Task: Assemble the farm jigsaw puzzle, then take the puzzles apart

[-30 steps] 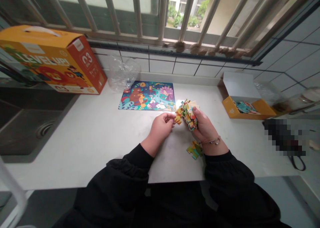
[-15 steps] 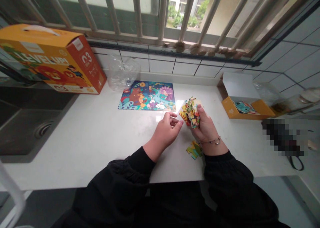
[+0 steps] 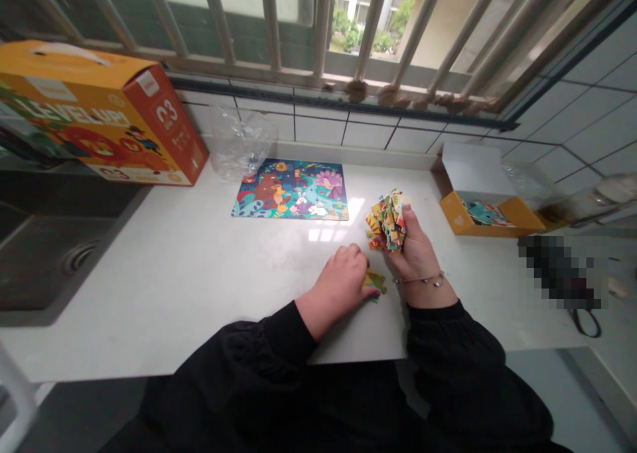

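My right hand (image 3: 415,251) is closed around a thick stack of puzzle pieces (image 3: 391,221), held above the white counter. Lower and to the left, my left hand (image 3: 343,284) has its fingers curled on a green and yellow puzzle piece (image 3: 375,282), with the thumb at the piece's near edge. Part of that piece is hidden under the fingers. Beyond the hands lies a colourful picture sheet (image 3: 293,191) with a bear, rabbits and a peacock on it.
An orange puzzle box (image 3: 164,128) stands at the back left, beside a sink (image 3: 30,254) and a crumpled clear bag (image 3: 239,144). At the right, an open yellow box (image 3: 458,221) holds more pieces. A blurred-out dark object (image 3: 562,270) lies further right on the counter (image 3: 239,274).
My left hand has moved down from the stack to the loose piece on the counter and closed on it. My right hand has shifted slightly right with the stack.
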The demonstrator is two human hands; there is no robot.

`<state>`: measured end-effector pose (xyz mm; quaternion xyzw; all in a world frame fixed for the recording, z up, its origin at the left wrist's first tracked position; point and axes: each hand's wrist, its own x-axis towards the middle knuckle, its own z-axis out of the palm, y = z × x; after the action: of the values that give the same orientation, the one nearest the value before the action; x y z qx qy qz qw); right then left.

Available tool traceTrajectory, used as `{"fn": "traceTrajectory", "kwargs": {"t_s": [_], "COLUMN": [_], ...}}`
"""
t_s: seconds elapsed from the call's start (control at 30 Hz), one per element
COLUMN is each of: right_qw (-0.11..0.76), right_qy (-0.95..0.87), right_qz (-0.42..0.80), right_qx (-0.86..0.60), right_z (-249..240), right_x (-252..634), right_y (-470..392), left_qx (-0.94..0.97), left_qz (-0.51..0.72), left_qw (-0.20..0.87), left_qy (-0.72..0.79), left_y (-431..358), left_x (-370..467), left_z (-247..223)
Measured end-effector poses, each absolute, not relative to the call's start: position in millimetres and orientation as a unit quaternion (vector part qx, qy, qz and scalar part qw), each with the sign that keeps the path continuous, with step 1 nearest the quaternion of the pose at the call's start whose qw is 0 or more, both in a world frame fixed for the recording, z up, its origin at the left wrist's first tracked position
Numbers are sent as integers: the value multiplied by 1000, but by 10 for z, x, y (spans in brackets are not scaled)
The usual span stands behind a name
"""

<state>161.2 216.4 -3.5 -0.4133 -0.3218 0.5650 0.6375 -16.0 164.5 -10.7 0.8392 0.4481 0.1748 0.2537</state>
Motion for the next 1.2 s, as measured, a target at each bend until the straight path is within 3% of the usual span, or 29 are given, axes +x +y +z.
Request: {"fn": "traceTrajectory", "kwargs": {"t_s": [0.13,0.27,0.43,0.57,0.8,1.0,1.2], "right_qw": [592,544,569,575,544,547,580], "right_qy": [-325,-350,-347,-350,-362,-354,-337], "right_qz": [603,621,602,607,640,634,611], "right_qx": [-425,-442,-440,-422,-403,-417,-421], "right_z": [1,31,-12,4,83,39,-14], "right_x": [1589,1587,1606,1583,1493,1430,1443], "right_y": [2120,2088,2116,2109,2046,2045,2080], "left_qx": [757,757,801,771,660,436,365], "left_qz": [250,260,211,217,318,418,481], "left_qw": [286,303,203,206,356,624,666], "left_qy": [532,517,521,562,580,496,438], "left_y": [1896,1973,1865,1863,1984,2082,2037], "left_x": [-404,-535,-523,-537,-586,-421,-270], "left_z": [-142,-102,-70,-75,-78,-190,-182]}}
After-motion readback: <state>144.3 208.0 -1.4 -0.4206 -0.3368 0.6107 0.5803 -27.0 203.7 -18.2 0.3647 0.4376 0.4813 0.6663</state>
